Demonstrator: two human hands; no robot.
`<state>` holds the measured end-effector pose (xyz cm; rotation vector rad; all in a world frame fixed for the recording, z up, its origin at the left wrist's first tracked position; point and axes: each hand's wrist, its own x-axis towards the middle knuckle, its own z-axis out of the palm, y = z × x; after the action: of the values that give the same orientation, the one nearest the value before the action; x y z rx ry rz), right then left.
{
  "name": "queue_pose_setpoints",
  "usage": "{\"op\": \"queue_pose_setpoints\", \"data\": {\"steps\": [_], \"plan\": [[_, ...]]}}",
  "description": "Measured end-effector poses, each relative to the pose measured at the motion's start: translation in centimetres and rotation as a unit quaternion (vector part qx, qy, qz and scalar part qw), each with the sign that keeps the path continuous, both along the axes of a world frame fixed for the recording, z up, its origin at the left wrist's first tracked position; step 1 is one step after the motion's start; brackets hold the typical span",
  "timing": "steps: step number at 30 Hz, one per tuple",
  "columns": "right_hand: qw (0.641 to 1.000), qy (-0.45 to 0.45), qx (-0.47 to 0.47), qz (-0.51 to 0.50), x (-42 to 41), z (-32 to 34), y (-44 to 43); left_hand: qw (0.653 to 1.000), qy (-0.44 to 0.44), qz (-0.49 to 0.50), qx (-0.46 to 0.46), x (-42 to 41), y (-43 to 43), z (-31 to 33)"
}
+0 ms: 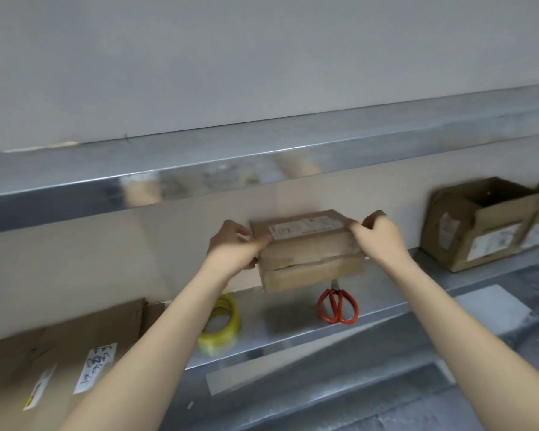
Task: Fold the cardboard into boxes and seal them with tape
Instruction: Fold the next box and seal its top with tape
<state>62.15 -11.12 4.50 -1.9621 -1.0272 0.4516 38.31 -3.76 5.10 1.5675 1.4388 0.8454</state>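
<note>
Soft even light, motion blur throughout, wide-angle bending at edges.

Scissors point(336, 294) (orange handles), steel shelf point(75, 185), grey wall point(262, 57)

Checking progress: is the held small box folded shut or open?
Shut: the small cardboard box, gripped by the left hand and right hand, has its flaps meeting at a seam. Sealed: cannot tell.

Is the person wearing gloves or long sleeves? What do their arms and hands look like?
No gloves, no long sleeves. The left hand and right hand are bare. The left forearm and right forearm are bare too, right down to the picture's edge. No watch or bracelet shows on either wrist. The fingers are blurry, so rings are hard to tell.
</note>
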Motion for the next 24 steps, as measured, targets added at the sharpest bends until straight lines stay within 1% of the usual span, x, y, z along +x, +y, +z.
{"op": "queue_pose_setpoints", "data": {"steps": [1,2,5,7,9,11,15,19,22,24], "plan": [[1.000,0.005,0.009,-0.002,0.3,0.1,-0.7,1.000,-0.008,-0.025,-0.012,0.2,-0.3,-0.1],[1.000,0.012,0.013,-0.002,0.5,0.2,-1.4,0.998,0.003,-0.054,-0.010,0.5,-0.5,-0.5],[0.999,0.036,0.016,-0.001,0.9,-0.1,-3.3,0.989,0.077,-0.126,0.009,1.7,-0.9,-1.8],[0.999,0.033,0.012,0.005,1.2,-0.7,-4.6,0.984,0.101,-0.146,0.013,2.9,-1.7,-2.6],[1.000,0.009,-0.002,-0.003,2.1,-1.4,-5.5,0.986,0.087,-0.139,0.014,4.2,-2.2,-3.5],[0.999,-0.039,-0.028,-0.022,3.6,-2.1,-6.3,0.988,0.078,-0.130,0.026,5.6,-2.7,-4.2],[0.999,-0.028,-0.013,-0.011,7.5,-3.0,-6.9,0.984,0.088,-0.128,0.081,9.1,-3.4,-5.2],[0.995,-0.074,-0.065,-0.014,12.2,-4.0,-6.9,0.986,0.067,-0.121,0.094,13.6,-4.1,-6.7],[0.986,-0.126,-0.105,0.002,15.6,-4.8,-6.9,0.983,0.073,-0.134,0.107,17.2,-5.1,-8.4],[0.983,-0.144,-0.117,0.010,17.8,-5.3,-6.8,0.981,0.084,-0.135,0.113,19.4,-5.7,-9.4]]}}
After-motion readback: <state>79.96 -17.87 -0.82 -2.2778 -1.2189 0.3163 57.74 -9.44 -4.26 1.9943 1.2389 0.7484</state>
